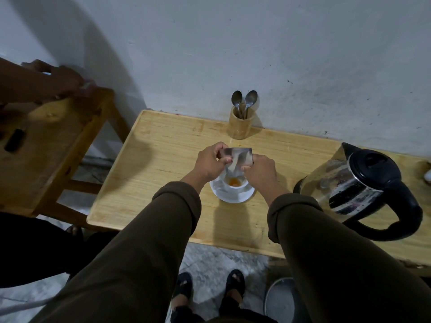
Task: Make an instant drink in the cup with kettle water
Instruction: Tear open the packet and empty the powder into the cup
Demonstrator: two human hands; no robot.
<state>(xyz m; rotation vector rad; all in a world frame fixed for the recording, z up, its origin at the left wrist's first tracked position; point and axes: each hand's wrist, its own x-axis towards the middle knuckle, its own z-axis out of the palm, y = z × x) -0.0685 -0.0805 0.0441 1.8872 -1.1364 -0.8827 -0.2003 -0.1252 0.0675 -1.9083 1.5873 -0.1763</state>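
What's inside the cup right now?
An orange patch, likely drink powder, lies at the bottom of the cup, which sits on a saucer. The sachet, held by both hands, covers the far part of the inside; no water can be made out.

Both arms extend forward, sleeves rolled back above the wrists. Left hand [210, 163] and right hand [257, 167] are raised side by side, close together, fingers curled inward in pinch grips, thumbs facing one another.
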